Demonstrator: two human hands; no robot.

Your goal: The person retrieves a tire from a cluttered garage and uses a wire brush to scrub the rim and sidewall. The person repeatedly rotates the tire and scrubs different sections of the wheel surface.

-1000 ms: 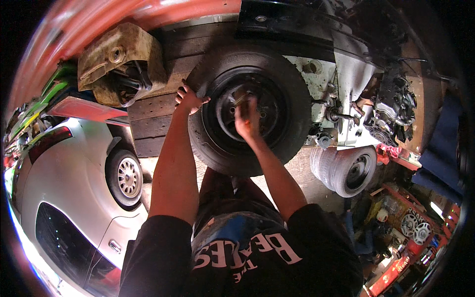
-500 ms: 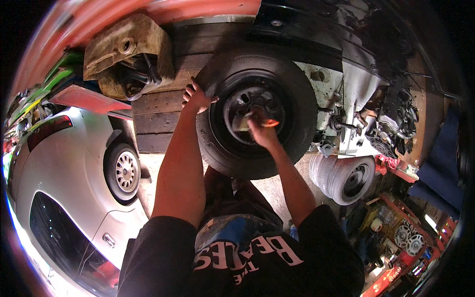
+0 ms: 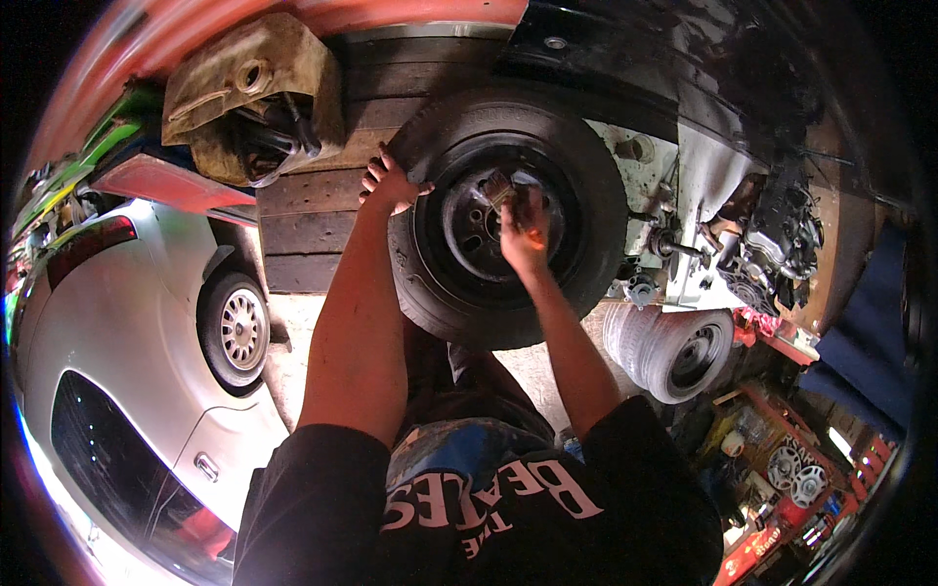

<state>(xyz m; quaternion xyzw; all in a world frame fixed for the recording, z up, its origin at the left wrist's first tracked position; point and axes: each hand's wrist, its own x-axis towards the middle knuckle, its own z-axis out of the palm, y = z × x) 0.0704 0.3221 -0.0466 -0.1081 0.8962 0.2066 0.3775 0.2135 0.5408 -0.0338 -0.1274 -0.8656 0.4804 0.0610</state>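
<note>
In front of me a black tyre (image 3: 598,210) on a dark steel wheel (image 3: 467,239) lies face up at the edge of the wooden planks. My left hand (image 3: 393,186) rests on the tyre's left side with fingers spread and thumb stretched toward the wheel. Over the wheel's centre, my right hand (image 3: 526,232) is closed around a paintbrush (image 3: 498,188). Its bristles point up and left, close to the wheel's face near the bolt holes. An orange patch shows by the palm; most of the handle is hidden by the fingers, which are slightly blurred.
Dark wooden planks (image 3: 311,230) extend left of the tyre, bearing a dirty tan tank (image 3: 210,103). A silver car (image 3: 132,313) stands at left. Engine parts (image 3: 782,239) lie to the right. Below them are stacked wheels (image 3: 674,352) and a cluttered red rack (image 3: 772,547).
My right hand has shifted slightly up and turned, so the brush now points toward the wheel's upper part instead of left. My left hand keeps its place on the tyre.
</note>
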